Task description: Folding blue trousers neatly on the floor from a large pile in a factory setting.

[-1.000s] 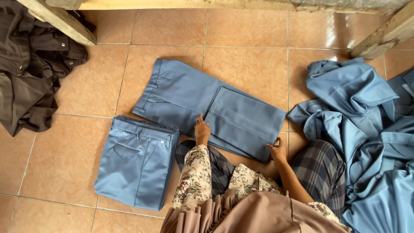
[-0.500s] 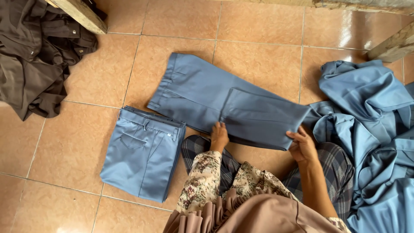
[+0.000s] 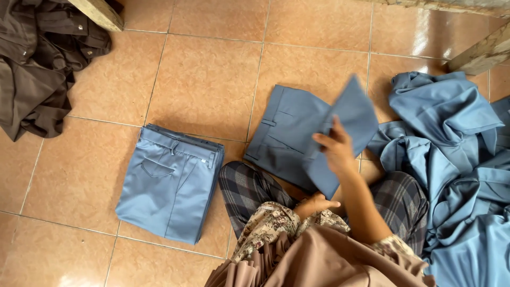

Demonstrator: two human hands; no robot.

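A pair of blue trousers [image 3: 284, 135] lies on the tiled floor in front of my knees, waistband to the left. My right hand [image 3: 334, 149] grips the leg end [image 3: 353, 111] and holds it lifted and blurred above the waist part. My left hand [image 3: 316, 204] rests low by the near edge of the trousers, just above my checked lap, fingers stretched out with nothing in them. My right forearm partly covers it.
A neat stack of folded blue trousers [image 3: 170, 186] sits on the floor to the left. A loose heap of blue garments [image 3: 457, 159] fills the right side. Dark brown clothes [image 3: 37, 69] are piled top left. Wooden furniture legs [image 3: 101, 13] [image 3: 481, 53] stand at the top corners.
The trousers lay stretched out flat with both hands pressing them. Now my right hand has lifted the leg end and swung it leftward over the waist, and my left hand has drawn back.
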